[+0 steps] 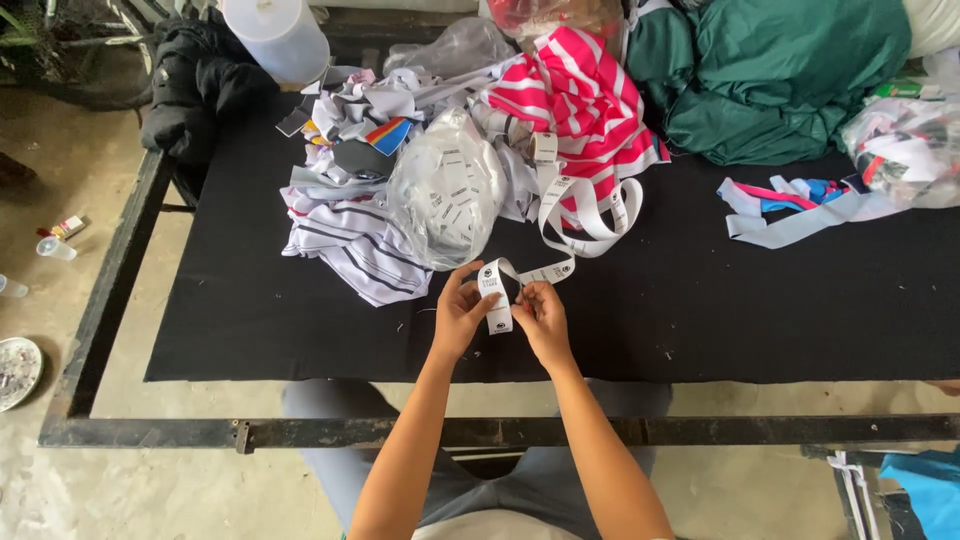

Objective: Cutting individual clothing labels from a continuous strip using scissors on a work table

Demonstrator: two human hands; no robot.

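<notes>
A white label strip (500,296) is pinched between the left hand (460,315) and right hand (545,320) near the black table's (700,310) front edge.

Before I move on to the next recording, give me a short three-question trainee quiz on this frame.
1. True or false: both the left hand and the right hand hold the white label strip.
2. Which lies nearest beyond the hands? A) dark green fabric B) clear bag of labels C) white plastic container
3. Fill in: the pink garment has ____ stripes.

Key: 1 true; 2 B; 3 white.
</notes>
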